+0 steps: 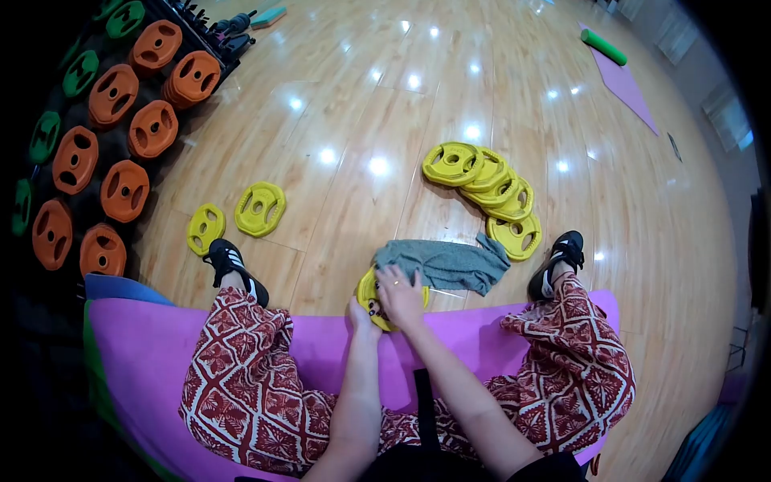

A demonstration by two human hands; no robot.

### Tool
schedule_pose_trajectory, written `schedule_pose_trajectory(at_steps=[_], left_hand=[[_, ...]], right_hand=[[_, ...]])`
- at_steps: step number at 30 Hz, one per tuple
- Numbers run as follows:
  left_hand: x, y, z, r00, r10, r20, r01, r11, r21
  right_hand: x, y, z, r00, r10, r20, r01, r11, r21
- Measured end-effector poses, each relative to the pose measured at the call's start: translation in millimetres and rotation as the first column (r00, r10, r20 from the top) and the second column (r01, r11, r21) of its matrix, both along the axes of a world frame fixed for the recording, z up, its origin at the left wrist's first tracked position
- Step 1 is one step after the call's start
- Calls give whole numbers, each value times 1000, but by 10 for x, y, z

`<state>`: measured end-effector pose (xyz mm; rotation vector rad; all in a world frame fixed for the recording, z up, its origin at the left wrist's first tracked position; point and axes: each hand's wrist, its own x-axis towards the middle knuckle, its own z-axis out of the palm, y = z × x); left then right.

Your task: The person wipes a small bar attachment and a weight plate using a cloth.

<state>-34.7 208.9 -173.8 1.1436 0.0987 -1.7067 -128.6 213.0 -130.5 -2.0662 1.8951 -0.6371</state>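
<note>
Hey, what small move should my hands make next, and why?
I'd probably draw the crumpled grey fabric cloth across the rounded yellow weight plate with your right hand, left hand steadying the edge. The cloth lies at the plate's far side, your right hand is over the plate, your left hand holds its near-left side.

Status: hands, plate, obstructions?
Left hand at left edge of yellow plate, grip unclear. Right hand over plate, fingers at grey cloth. Cloth and right hand partly hide plate.
</note>
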Motion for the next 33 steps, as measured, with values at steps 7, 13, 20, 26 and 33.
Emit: schedule_pose_trajectory(at_steps=[7, 13, 20, 26, 33], left_hand=[[184, -36, -648, 381, -573, -726, -149, 737, -660], [49, -72, -271, 992, -20, -125, 29, 997, 75], [17, -182, -274, 994, -48, -103, 66, 982, 177], [-5, -201, -375, 979, 15, -204, 22, 983, 180], [-72, -291, -98, 983, 123, -133, -63, 920, 387]], right_hand=[[-727, -130, -34, 963, -229, 144, 211, 969, 130], [-98, -20, 56, 966, 209, 152, -195, 976, -99], [-246, -149, -154, 895, 444, -53, -433, 890, 146], [-343, -243, -140, 883, 467, -33, -442, 855, 272], [-371, -26, -78, 841, 534, -86, -495, 825, 271]])
